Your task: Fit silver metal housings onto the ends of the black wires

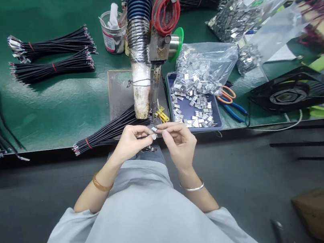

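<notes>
My left hand (130, 143) and my right hand (181, 142) meet just in front of the table edge, both with fingers pinched. Between their fingertips is a small silvery metal connector (154, 129), partly covered by the fingers. A bundle of black cables (105, 130), tied with a red band, lies to the left behind my left hand. Right of my right hand stands a blue-purple tray (218, 118) with many loose metal connectors (198, 112). A yellow fixture (162, 114) sits just behind the hands. More small metal pieces (149, 149) lie on my lap.
A ribbed hose (140, 3) with a whitish nozzle comes down above the hands, beside a soldering-wire spool (175, 45). Pliers (233, 107), a black fan (296, 91) and bags of connectors (202, 64) are at right. Cable bundles (53, 67) and a tub (113, 35) stand farther back.
</notes>
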`<state>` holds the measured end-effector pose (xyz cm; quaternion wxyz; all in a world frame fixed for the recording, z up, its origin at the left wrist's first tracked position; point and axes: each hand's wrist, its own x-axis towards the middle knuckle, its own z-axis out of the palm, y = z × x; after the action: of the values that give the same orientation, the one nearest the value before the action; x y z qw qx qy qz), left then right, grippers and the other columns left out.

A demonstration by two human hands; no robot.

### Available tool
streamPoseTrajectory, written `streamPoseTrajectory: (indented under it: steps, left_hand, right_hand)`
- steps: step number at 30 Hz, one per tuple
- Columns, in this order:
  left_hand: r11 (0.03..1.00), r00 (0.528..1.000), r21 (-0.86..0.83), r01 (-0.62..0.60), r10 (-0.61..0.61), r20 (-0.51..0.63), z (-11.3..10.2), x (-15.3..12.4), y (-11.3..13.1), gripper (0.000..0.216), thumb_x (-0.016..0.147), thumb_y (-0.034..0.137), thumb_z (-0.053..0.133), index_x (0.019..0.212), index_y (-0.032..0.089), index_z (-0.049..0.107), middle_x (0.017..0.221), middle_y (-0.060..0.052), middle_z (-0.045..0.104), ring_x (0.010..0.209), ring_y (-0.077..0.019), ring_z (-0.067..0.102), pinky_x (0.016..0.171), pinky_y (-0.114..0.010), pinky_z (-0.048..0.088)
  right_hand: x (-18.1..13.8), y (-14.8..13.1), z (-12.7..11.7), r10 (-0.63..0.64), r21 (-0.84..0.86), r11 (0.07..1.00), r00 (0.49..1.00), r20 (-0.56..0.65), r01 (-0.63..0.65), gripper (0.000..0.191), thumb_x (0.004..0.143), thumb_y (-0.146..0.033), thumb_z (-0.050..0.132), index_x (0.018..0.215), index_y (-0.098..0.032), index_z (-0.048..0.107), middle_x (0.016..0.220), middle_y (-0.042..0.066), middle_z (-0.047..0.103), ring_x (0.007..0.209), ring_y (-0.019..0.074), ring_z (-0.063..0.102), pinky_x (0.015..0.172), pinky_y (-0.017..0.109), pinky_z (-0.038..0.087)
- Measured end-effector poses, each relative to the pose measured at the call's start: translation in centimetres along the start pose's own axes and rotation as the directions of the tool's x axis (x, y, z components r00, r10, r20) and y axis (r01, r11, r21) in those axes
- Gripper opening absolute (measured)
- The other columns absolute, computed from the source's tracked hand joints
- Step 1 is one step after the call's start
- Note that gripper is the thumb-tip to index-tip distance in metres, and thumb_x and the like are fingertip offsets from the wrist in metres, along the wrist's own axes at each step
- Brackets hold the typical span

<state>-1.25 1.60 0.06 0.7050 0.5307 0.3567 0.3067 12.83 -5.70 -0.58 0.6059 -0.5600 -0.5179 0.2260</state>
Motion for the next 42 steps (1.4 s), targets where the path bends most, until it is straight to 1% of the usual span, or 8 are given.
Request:
streamPoseTrajectory:
  steps: [7,12,23,30,34,36,39,42]
  left_hand:
    - [0.999,0.999,0.031,0.011,-0.012,0.051,-0.2,0.0,0.2,0.019,0.065,0.028,0.076,0.058,0.013,0.067,0.050,0.004,0.047,0.049,-0.0061,0.035,0.050,-0.021,0.028]
    - [0.999,0.999,0.027,-0.018,0.016,0.049,-0.1,0.1,0.1,0.017,0.066,0.026,0.073,0.059,0.013,0.066,0.048,0.007,0.040,0.048,-0.0053,0.029,0.049,-0.022,0.023]
    - [1.000,1.000,0.008,0.010,-0.010,0.010,0.1,0.1,0.2,0.013,0.063,0.025,0.068,0.060,0.013,0.064,0.047,0.008,0.039,0.049,-0.0047,0.029,0.050,-0.020,0.023]
    - [0.997,0.996,0.063,0.037,-0.042,0.079,-0.3,0.1,0.7,0.014,0.063,0.025,0.069,0.055,0.013,0.066,0.049,0.004,0.053,0.048,-0.0057,0.040,0.051,-0.020,0.031]
    - [0.996,0.996,0.081,0.034,-0.040,0.077,-0.5,0.1,0.8,0.016,0.062,0.025,0.068,0.051,0.013,0.064,0.048,0.003,0.054,0.048,-0.0056,0.041,0.050,-0.020,0.032]
    - [0.996,0.997,0.080,0.030,-0.036,0.072,-0.5,0.1,0.8,0.017,0.062,0.025,0.069,0.052,0.013,0.065,0.048,0.003,0.054,0.048,-0.0055,0.040,0.049,-0.020,0.031]
    - [0.998,0.998,0.050,0.028,-0.031,0.054,-0.3,0.1,0.7,0.017,0.063,0.027,0.071,0.054,0.012,0.066,0.048,0.004,0.052,0.048,-0.0050,0.038,0.049,-0.020,0.029]
    - [0.999,0.999,0.015,0.028,-0.029,0.027,-0.1,0.1,0.5,0.015,0.062,0.026,0.072,0.060,0.012,0.067,0.047,0.006,0.045,0.047,-0.0041,0.033,0.049,-0.019,0.026]
  right_hand:
    - [0.4,0.0,-0.1,-0.065,-0.012,0.998,0.997,0.035,0.065,0.009,0.092,-0.018,0.068,0.086,-0.024,0.066,0.091,0.001,0.078,0.081,0.0150,0.077,0.070,0.026,0.063]
    - [0.1,0.1,0.0,-0.079,0.018,0.997,0.996,-0.046,0.080,0.007,0.093,-0.018,0.067,0.089,-0.024,0.066,0.093,0.001,0.078,0.080,0.0150,0.078,0.072,0.026,0.064]
    - [-0.3,0.2,0.0,0.060,0.079,0.995,0.997,-0.044,-0.056,0.012,0.094,-0.028,0.069,0.084,-0.022,0.064,0.091,0.003,0.078,0.076,0.0153,0.078,0.070,0.026,0.065]
    - [0.4,-0.1,-0.1,0.046,0.036,0.998,0.998,0.038,-0.048,0.009,0.092,-0.023,0.069,0.083,-0.022,0.066,0.090,0.002,0.078,0.079,0.0151,0.078,0.071,0.025,0.065]
    - [0.7,0.1,0.0,0.084,0.074,0.993,0.992,0.097,-0.091,0.009,0.091,-0.021,0.069,0.083,-0.021,0.066,0.089,0.002,0.078,0.076,0.0144,0.079,0.071,0.023,0.065]
    - [0.6,0.2,0.1,0.067,0.089,0.993,0.995,0.069,-0.073,0.009,0.091,-0.020,0.069,0.083,-0.021,0.066,0.089,0.002,0.078,0.076,0.0142,0.079,0.070,0.022,0.065]
    - [0.2,0.1,0.1,-0.020,0.065,0.998,0.999,-0.036,0.023,0.007,0.093,-0.020,0.068,0.086,-0.022,0.066,0.092,0.002,0.079,0.079,0.0146,0.080,0.071,0.023,0.066]
    - [-0.1,-0.1,-0.1,-0.100,0.015,0.995,0.995,-0.029,0.100,0.007,0.093,-0.019,0.067,0.088,-0.023,0.066,0.092,0.002,0.079,0.081,0.0143,0.079,0.072,0.023,0.065]
